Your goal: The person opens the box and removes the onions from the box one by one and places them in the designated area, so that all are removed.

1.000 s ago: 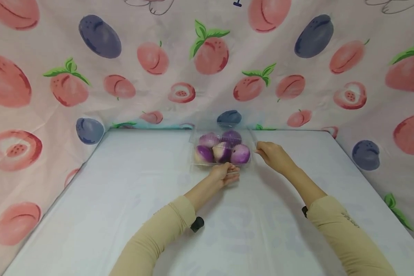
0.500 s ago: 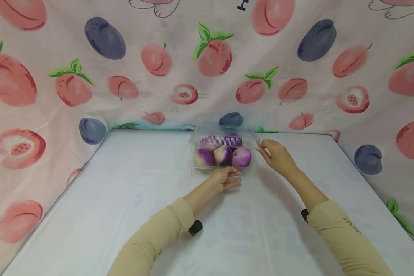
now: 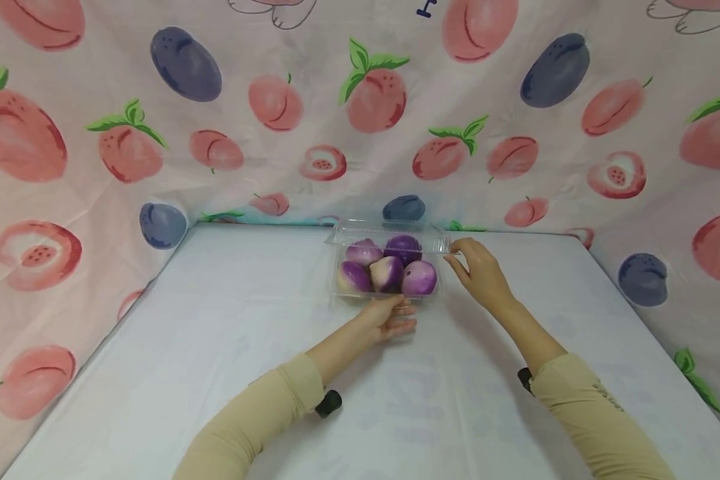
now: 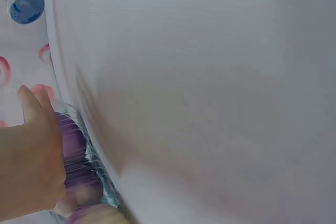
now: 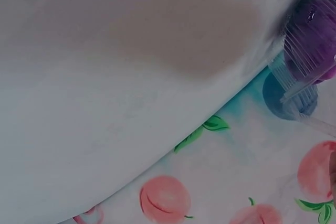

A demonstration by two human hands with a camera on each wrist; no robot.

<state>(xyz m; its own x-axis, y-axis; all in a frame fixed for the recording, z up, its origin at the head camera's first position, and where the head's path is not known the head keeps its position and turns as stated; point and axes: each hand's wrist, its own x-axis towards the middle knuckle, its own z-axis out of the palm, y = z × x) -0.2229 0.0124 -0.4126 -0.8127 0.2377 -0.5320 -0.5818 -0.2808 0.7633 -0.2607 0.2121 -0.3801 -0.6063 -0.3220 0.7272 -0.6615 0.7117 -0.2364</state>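
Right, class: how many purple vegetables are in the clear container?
5: a front-left vegetable, a front-middle vegetable, a front-right vegetable, a back-left vegetable and a back-right vegetable, all in the clear container. Others could be hidden beneath.

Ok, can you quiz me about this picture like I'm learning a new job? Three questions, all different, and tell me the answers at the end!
1. How many purple things can you count in the clear box, looking from the head camera?

2. True or false: the clear lid is closed all the way down.

3. What is the right hand doing?
A) Lying flat on the table
B) Pinching the lid near its corner
C) Holding up a purple thing

Key:
1. Five.
2. False; the lid is tilted up.
3. B.
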